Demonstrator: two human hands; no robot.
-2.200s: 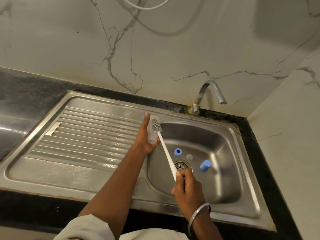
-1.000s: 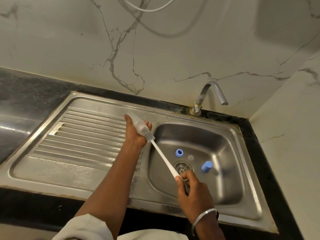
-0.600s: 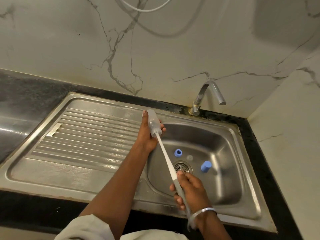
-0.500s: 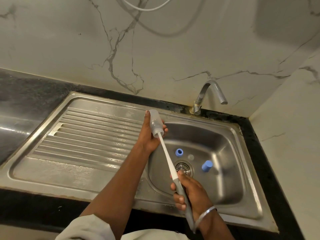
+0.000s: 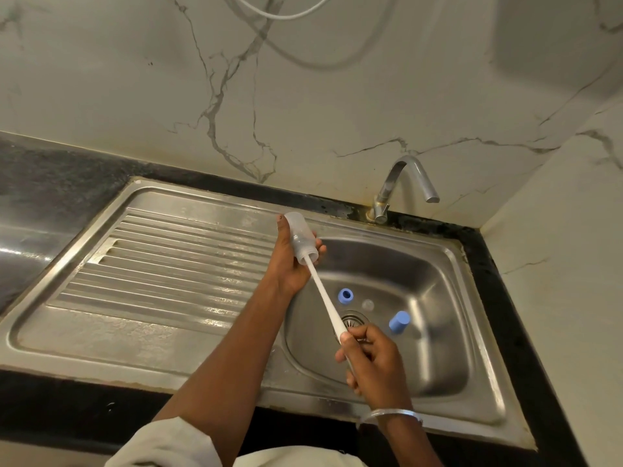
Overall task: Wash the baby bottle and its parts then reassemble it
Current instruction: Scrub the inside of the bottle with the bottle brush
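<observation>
The clear baby bottle [image 5: 301, 242] is gripped by the left hand [image 5: 290, 264] above the sink [image 5: 478, 298] edge; the bottle brush [image 5: 325, 298], pushed inside, is gripped by the right hand [image 5: 374, 362].

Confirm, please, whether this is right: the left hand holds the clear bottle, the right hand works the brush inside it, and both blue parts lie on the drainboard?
No: the head view shows the blue ring and blue cap lying in the sink basin, not on the drainboard. Left hand, bottle, right hand and brush are as stated.
</observation>
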